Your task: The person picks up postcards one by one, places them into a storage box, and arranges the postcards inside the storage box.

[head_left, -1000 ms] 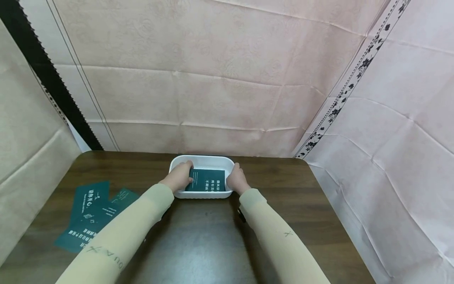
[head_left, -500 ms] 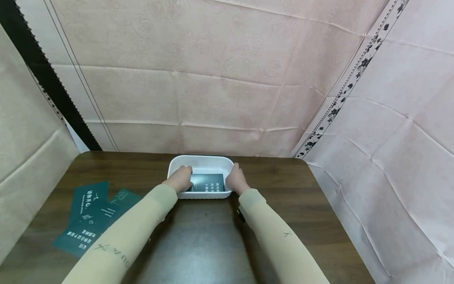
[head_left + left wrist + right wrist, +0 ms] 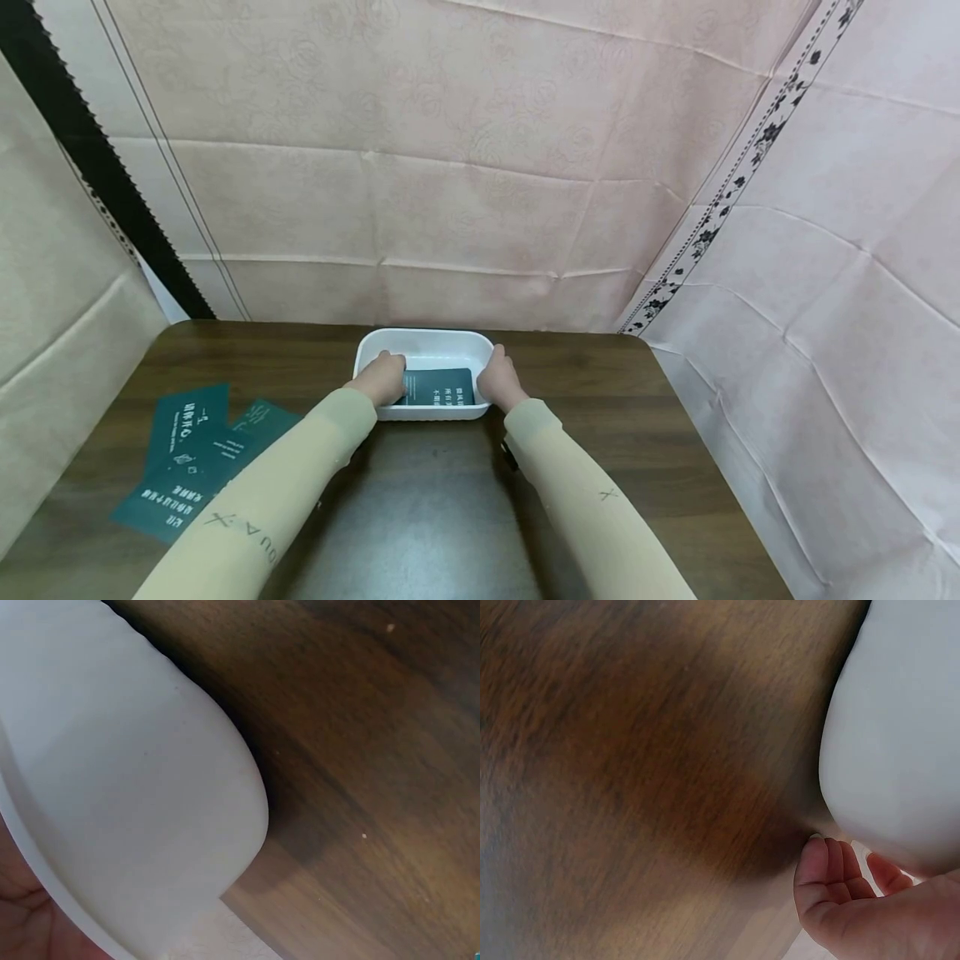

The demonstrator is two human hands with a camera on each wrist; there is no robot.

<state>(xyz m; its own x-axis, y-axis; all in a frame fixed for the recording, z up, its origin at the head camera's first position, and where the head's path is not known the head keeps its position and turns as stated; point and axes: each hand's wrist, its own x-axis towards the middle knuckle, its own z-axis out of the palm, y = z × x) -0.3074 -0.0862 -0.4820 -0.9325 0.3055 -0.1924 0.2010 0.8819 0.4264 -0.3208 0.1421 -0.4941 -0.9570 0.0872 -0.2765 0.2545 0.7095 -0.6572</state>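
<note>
A white tray [image 3: 431,340] lies near the far edge of the table, and in it is a dark green card [image 3: 438,387] with white print. My left hand [image 3: 381,379] reaches over the tray's left end, fingers curled at the card's left edge, which it hides. In the left wrist view, part of the palm [image 3: 26,915] shows past the tray's rim, with the fingertips out of sight. At the tray's right end, my right hand [image 3: 501,379] grips the rim. Its curled fingers [image 3: 826,870] show beside the tray's outer wall [image 3: 900,735] in the right wrist view.
Several similar green cards [image 3: 187,462] overlap on the left of the brown wooden table [image 3: 420,508], partly behind the left sleeve [image 3: 262,500]. Pale cloth [image 3: 450,208] hangs behind the table and along both sides.
My left hand has shifted slightly, and the card in the tray has gone lower and nearer to the tray's front wall. My right hand has stayed at the rim.
</note>
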